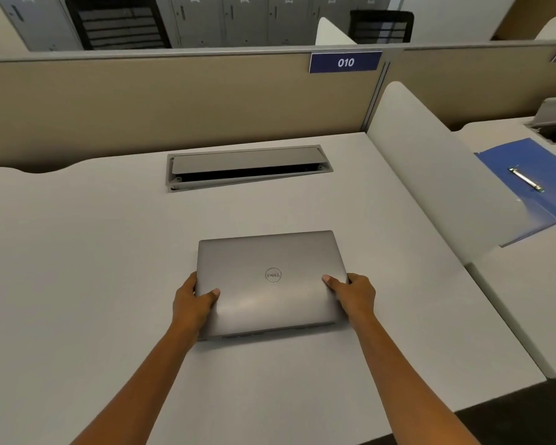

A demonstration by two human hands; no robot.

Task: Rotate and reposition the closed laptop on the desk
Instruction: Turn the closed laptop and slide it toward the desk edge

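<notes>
Head view: we have the closed laptop (pixel 272 281) flat on the desk (pixel 77 268), roughly centre, logo up, long edges running left-right, hinge side toward us. Left hand (pixel 191 301) grips the laptop's left edge near the front corner, thumb on the lid, fingers tucked under or against the side. Right hand (pixel 353 295) does the same on the right edge, thumb on top. Both hands are closed onto the laptop; we cannot tell if it's lifted or just resting, though the near edge looks slightly raised.

Around it: the desk surface near the laptop is bare. Behind it, well apart, a cable hatch (pixel 247 167) sits in the desk with its flap partly open. Beyond that a tan partition (pixel 174 101) with a blue "010" sign (pixel 345 62). To the right a white divider (pixel 430 168) separates the next desk, where a blue ring binder (pixel 533 181) lies open. Grey lockers (pixel 231 17) line the back wall.
</notes>
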